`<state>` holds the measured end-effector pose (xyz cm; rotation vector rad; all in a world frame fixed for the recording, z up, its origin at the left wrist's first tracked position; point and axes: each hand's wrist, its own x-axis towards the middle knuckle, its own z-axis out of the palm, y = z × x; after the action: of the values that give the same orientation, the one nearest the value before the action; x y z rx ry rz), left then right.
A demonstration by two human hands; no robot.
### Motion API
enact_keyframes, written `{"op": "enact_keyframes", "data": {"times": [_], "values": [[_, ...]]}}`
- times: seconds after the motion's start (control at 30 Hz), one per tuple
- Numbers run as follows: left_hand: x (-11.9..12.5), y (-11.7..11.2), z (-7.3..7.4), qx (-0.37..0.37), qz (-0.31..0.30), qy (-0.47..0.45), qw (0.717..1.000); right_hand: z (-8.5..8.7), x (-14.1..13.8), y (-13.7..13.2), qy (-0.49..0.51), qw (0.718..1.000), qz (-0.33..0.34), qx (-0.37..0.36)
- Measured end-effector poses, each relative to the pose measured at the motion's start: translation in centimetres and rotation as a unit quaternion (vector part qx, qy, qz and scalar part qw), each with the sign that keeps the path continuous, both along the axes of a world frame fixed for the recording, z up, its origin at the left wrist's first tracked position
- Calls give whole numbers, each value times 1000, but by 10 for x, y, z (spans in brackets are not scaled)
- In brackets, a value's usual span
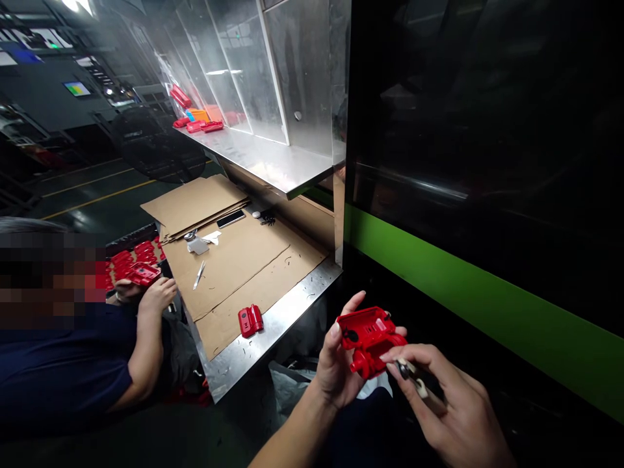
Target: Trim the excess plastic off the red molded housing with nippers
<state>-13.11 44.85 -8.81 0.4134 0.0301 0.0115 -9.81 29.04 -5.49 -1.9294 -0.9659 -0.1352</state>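
My left hand (333,364) is closed around a red plastic housing (368,328), its hollow inner side turned up toward me. This housing has ribs, slots and a round knob-like end. Over its right edge, my right hand (446,396) grips a small hand tool with a cream-coloured handle (420,388) and a dark metal part near the thumb. The tool's working tip is hidden by my fingers and the housing, so I cannot tell its exact kind. On the table's near edge lies another red plastic housing (250,321), apart from both hands.
Cardboard sheets (195,203) cover the metal-edged table (287,312), with tweezers (199,275), a phone (231,218) and dark scraps on top. A metal shelf (273,162) juts out above. At left, a co-worker (141,331) holds a red part. A green-striped machine (439,273) stands right.
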Motion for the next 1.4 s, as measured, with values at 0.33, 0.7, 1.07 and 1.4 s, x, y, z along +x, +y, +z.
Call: {"op": "enact_keyframes", "data": {"times": [0.33, 0.7, 1.07, 1.4], "values": [[-5, 0, 2, -39, -35, 33, 998, -9, 7, -9, -204, 965, -133, 95], [-8, 7, 13, -121, -36, 40, 991, -32, 34, -57, -275, 919, -243, -144], [-8, 6, 13, -121, -27, 24, 992, -49, 28, -68, -206, 929, -246, -185], [-13, -6, 9, -50, 54, -63, 995, -7, 14, -50, -109, 970, -184, -121]]}}
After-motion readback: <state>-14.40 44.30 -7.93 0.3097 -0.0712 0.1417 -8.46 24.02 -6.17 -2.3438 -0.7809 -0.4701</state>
